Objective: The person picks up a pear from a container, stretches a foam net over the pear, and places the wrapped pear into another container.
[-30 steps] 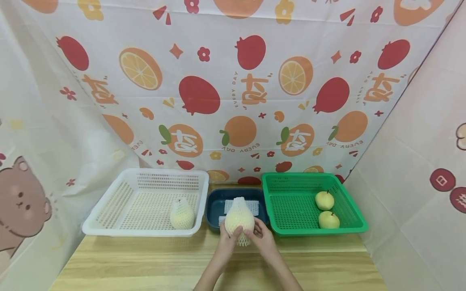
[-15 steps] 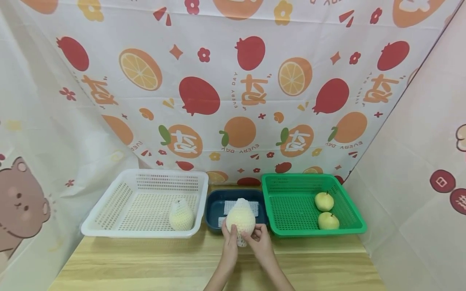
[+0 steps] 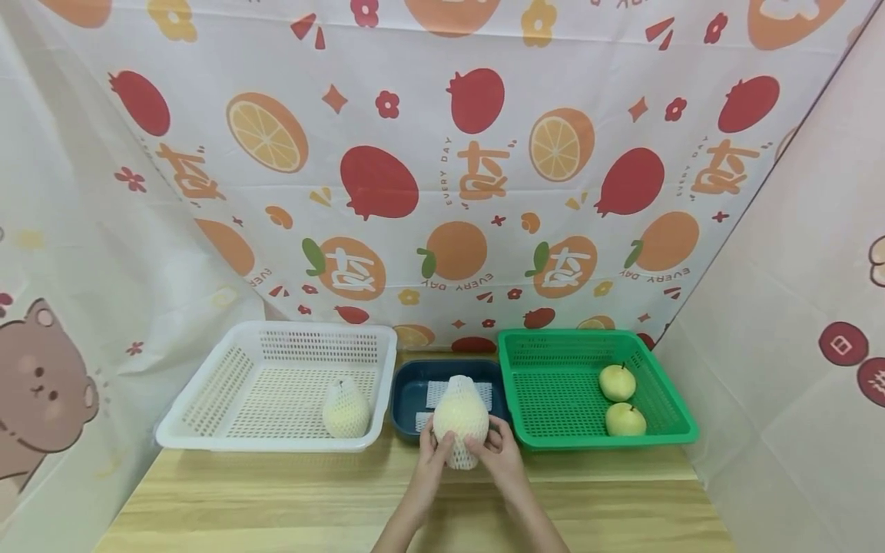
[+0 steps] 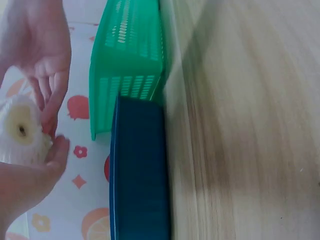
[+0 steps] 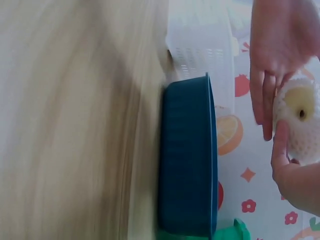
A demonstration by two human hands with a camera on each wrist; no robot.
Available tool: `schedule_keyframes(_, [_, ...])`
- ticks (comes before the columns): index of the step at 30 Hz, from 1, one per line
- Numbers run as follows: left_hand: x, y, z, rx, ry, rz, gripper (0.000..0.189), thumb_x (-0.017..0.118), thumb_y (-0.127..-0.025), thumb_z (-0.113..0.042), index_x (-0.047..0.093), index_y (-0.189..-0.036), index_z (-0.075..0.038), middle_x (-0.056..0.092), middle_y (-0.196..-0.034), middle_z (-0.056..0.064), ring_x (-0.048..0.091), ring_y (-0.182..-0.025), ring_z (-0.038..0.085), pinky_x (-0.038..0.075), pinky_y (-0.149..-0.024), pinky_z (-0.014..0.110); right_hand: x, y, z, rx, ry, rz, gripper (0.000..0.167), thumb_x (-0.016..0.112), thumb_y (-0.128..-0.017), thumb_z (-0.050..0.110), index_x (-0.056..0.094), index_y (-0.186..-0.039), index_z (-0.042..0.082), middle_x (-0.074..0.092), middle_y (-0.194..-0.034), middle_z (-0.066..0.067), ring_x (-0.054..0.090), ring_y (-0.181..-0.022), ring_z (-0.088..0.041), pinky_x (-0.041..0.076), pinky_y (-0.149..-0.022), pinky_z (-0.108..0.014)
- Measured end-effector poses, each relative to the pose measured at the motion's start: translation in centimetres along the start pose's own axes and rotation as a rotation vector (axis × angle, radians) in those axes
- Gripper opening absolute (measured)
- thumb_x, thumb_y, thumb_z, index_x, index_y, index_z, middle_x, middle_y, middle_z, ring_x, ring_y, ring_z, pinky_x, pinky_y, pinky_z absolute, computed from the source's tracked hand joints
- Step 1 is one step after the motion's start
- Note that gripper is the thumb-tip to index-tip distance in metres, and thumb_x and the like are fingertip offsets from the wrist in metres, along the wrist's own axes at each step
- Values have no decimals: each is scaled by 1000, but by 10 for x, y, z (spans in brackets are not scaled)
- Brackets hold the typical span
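Both hands hold a pear [image 3: 460, 411] in a white foam net sleeve, upright over the front edge of the navy tray [image 3: 404, 399]. My left hand [image 3: 427, 462] grips its left side, thumb in front; my right hand [image 3: 503, 463] grips the lower right side. Below the thumbs hangs the sleeve's loose end. In the left wrist view the pear's bare underside [image 4: 21, 126] shows a dark spot inside the net opening. The right wrist view shows that underside [image 5: 300, 102] too, with fingers around it. White foam nets [image 3: 477, 395] lie in the tray.
At left stands a white basket [image 3: 270, 443] with one netted pear [image 3: 346, 411]. A green basket [image 3: 601, 443] at right contains two bare yellow pears [image 3: 617, 382]. All stand on a wooden table [image 3: 276, 507] before a printed cloth [image 3: 415, 299].
The netted pear has shifted slightly right. My left thumb moved up onto its front, then back down near the lower edge. Both hands keep hold; baskets and their pears stay put.
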State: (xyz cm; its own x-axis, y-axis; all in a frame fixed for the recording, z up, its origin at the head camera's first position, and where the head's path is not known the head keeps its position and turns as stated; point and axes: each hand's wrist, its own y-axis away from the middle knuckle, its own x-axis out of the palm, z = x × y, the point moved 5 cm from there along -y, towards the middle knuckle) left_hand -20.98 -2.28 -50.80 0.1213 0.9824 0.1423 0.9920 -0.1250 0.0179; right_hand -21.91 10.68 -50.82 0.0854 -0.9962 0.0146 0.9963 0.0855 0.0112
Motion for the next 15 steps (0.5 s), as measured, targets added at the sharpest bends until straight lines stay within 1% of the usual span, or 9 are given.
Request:
schedule_keyframes(2, [-4, -2, 0, -8, 27, 9, 68, 40, -98, -34, 5, -141, 6, 18, -141, 32, 28, -126, 41, 29, -100, 50, 0, 0, 1, 3, 0, 23, 71, 66, -85, 27, 27, -136, -2, 51, -124, -23, 51, -110, -30, 45, -87, -38])
schedule_keyframes(4, [-6, -3, 1, -13, 45, 32, 68, 41, -98, -33, 6, -140, 8, 20, -140, 32, 31, -125, 41, 32, -98, 49, 0, 0, 3, -2, -5, 50, 69, 66, -86, 25, 27, -136, -1, 51, -123, -22, 52, -108, -29, 45, -86, -37])
schedule_keyframes(9, [-7, -2, 1, -25, 24, 113, 72, 45, -96, -31, 5, -140, 10, 21, -139, 33, 30, -125, 41, 30, -99, 48, 1, 3, 5, -36, -36, 123, 62, 60, -89, 18, 24, -135, -4, 52, -121, -23, 54, -103, -25, 46, -84, -33])
schedule_keyframes(13, [-11, 0, -3, -19, -12, 116, 75, 54, -91, -29, 10, -140, 8, 27, -138, 31, 30, -125, 41, 30, -99, 49, 2, 6, 6, -64, -37, 186, 60, 55, -90, 15, 22, -136, -6, 49, -124, -26, 52, -106, -27, 45, -86, -34])
schedule_keyframes(15, [-12, 0, -5, -7, -18, 112, 76, 60, -88, -25, 13, -140, 6, 30, -136, 28, 32, -124, 40, 33, -97, 48, 1, 6, 7, -82, -19, 212, 60, 54, -91, 15, 22, -137, -6, 44, -128, -27, 49, -111, -29, 43, -88, -36])
